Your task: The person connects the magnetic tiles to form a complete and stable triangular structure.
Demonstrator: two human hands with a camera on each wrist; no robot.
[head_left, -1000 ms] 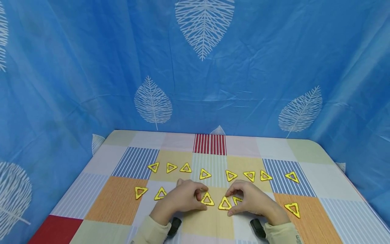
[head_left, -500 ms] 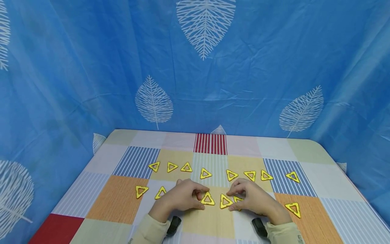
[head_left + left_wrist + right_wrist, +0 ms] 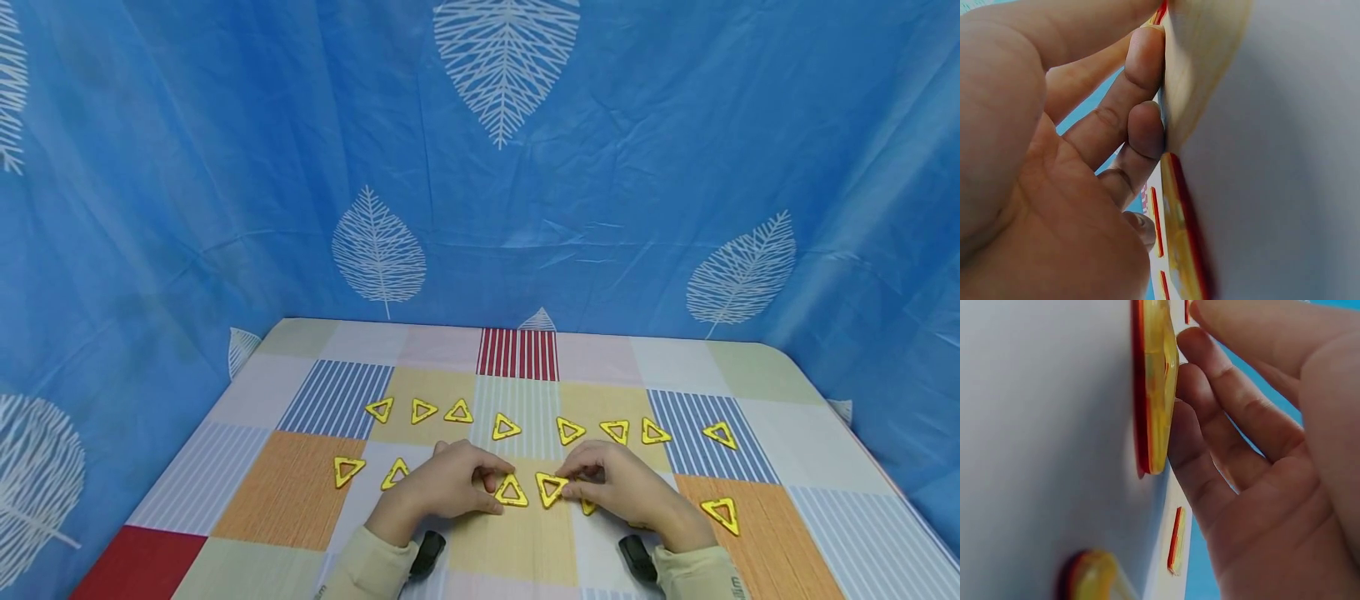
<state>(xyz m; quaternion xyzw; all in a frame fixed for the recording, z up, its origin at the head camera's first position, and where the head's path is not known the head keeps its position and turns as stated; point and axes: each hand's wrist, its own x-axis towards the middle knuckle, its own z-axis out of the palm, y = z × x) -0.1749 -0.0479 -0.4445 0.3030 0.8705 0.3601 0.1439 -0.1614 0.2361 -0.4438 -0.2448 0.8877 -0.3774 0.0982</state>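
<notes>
My left hand (image 3: 457, 479) rests low over the table, thumb and index finger at the corners of a yellow hollow triangle tile (image 3: 512, 502). In the left wrist view its other fingers are loosely curled against the cloth. The right hand (image 3: 618, 483) pinches the right side of a second yellow triangle tile (image 3: 551, 478), which has one corner towards me. A third triangle tile (image 3: 588, 507) lies partly hidden under the right hand. In the right wrist view a yellow tile with a red underside (image 3: 1159, 394) stands close by the fingers.
Several like triangles, such as one tile (image 3: 506, 434), form a row farther back. Others lie at the left (image 3: 347, 462) and right (image 3: 727, 503) of the hands. A patchwork cloth (image 3: 517, 354) covers the table. Blue leaf-patterned curtain (image 3: 600, 167) hangs behind and at the sides.
The triangle at my right fingertips has turned so that a corner points towards me, and it has shifted slightly left. My left hand has hardly moved.
</notes>
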